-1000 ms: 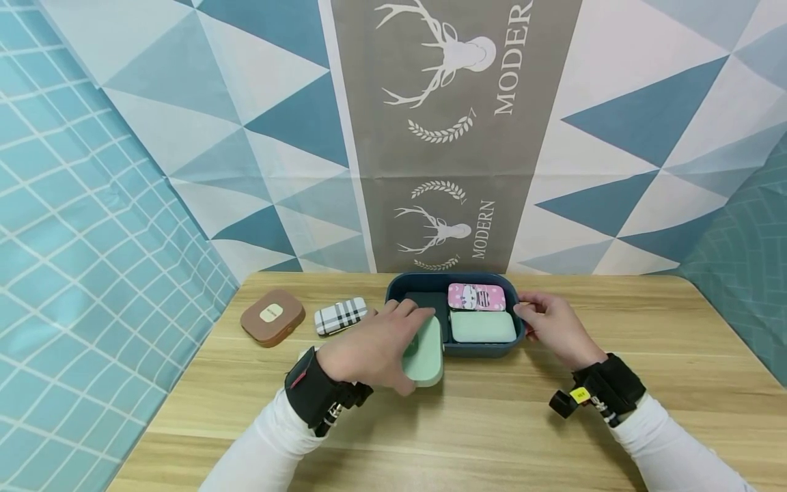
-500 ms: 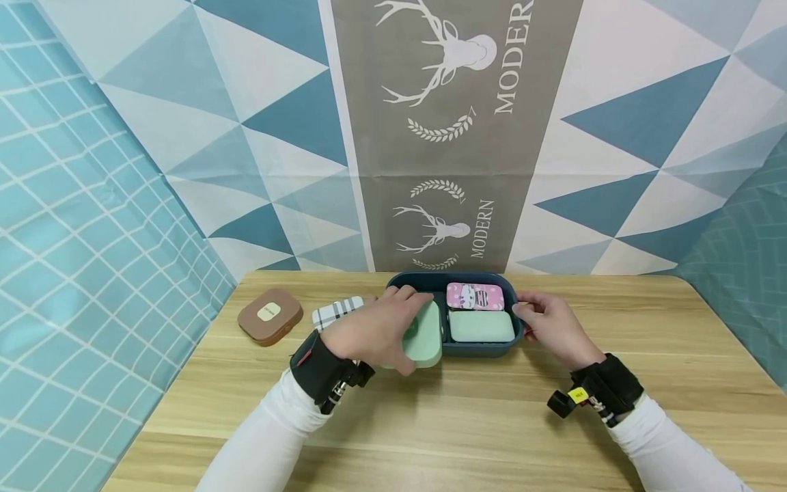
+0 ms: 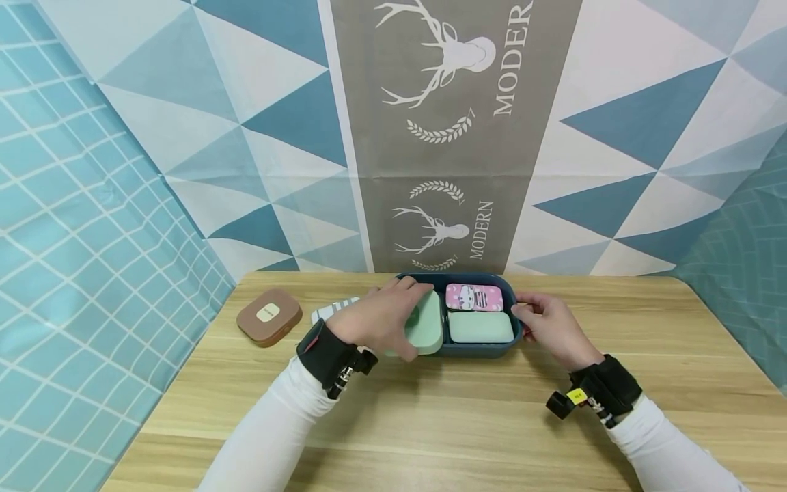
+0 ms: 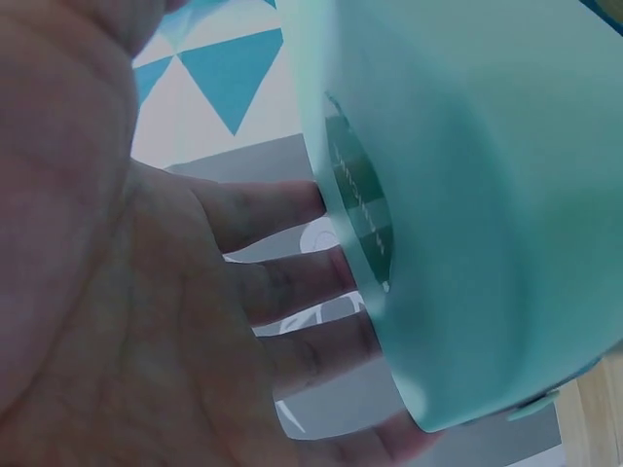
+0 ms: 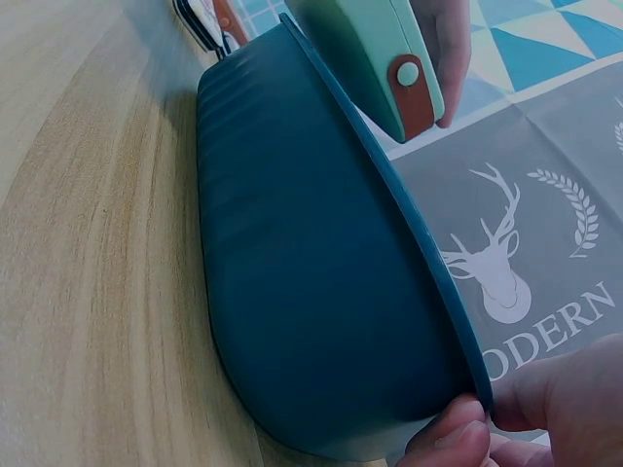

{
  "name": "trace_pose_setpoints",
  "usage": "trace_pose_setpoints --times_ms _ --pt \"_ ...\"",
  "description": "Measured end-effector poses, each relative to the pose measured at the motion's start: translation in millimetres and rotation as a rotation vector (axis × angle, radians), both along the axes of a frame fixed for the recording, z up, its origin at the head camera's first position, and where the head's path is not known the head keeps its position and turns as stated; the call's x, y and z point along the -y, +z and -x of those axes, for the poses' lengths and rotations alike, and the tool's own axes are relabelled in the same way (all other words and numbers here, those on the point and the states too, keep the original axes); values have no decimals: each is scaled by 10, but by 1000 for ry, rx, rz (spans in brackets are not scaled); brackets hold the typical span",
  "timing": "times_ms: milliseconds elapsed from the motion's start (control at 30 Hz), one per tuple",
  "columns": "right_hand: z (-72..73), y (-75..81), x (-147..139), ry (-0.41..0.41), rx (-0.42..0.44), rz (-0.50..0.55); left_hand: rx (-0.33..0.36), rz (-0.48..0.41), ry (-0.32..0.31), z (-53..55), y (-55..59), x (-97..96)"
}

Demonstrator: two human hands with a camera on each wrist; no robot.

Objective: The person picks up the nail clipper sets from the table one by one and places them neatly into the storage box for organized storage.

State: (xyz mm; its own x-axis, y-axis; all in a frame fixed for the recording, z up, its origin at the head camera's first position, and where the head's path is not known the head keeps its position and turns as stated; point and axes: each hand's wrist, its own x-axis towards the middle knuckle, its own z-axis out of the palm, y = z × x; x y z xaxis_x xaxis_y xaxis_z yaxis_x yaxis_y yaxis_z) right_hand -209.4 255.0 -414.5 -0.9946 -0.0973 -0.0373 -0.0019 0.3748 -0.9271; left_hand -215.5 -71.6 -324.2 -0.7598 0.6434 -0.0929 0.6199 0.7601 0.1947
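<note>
The left hand (image 3: 382,318) grips a mint-green case (image 3: 430,324) over the navy box (image 3: 473,351). The right hand (image 3: 555,329) pinches the box's rim (image 5: 438,268).

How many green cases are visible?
2: one green case in the left hand, another green case in the navy box beside the pink tin; that hand may hide more.
</note>
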Motion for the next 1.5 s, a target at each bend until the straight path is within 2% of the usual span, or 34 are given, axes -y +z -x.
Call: trace_pose_setpoints --times_ms 400,867,1067,1500 --pt "9 -11 -5 3 -3 -5 2 -23 -24 138 -4 -26" --pt "2 -5 -1 6 -1 2 1 -38 -16 279 -48 -82" --pt "-9 5 5 10 -14 10 -6 -11 -4 317 -68 -118" --pt "-15 28 22 -2 12 2 -14 51 15 377 -118 -174"
